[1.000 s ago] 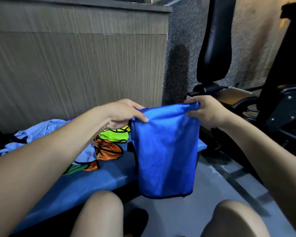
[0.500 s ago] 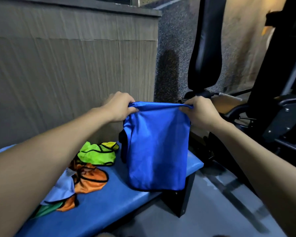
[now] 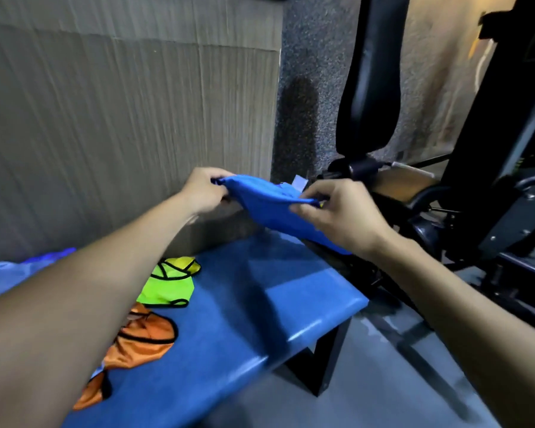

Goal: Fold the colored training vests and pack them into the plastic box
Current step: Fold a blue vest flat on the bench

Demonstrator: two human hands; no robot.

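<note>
**Blue vest held in the air over the bench end**

Blue vest (image 3: 269, 205) hangs stretched between both hands, above the far end of the blue bench (image 3: 247, 322) and clear of its surface. It lies nearly flat and slopes down toward 4 o'clock, where its lower edge passes behind the right wrist. A small pale tag (image 3: 299, 182) sticks up from its far edge.

The left hand (image 3: 203, 193) grips the vest's corner at 9 o'clock of the cloth, fingers curled round the fabric. The right hand (image 3: 340, 214) pinches the opposite corner at 3 o'clock, thumb and fingertips closed on the edge. Both forearms reach in from the bottom of the view.

On the bench, at 7 o'clock from the held vest, a neon green vest (image 3: 167, 284) with black trim lies crumpled. Just nearer the camera, an orange vest (image 3: 142, 341), also black-trimmed, lies bunched and partly hidden by the left forearm. At 9 o'clock of the view, a light blue cloth (image 3: 10, 271) lies on the bench beyond that forearm.

A grey ribbed wall (image 3: 121, 118) stands behind the bench. At 2 o'clock, black gym equipment (image 3: 368, 88) with an upright padded back stands on the grey floor (image 3: 383, 381).
</note>
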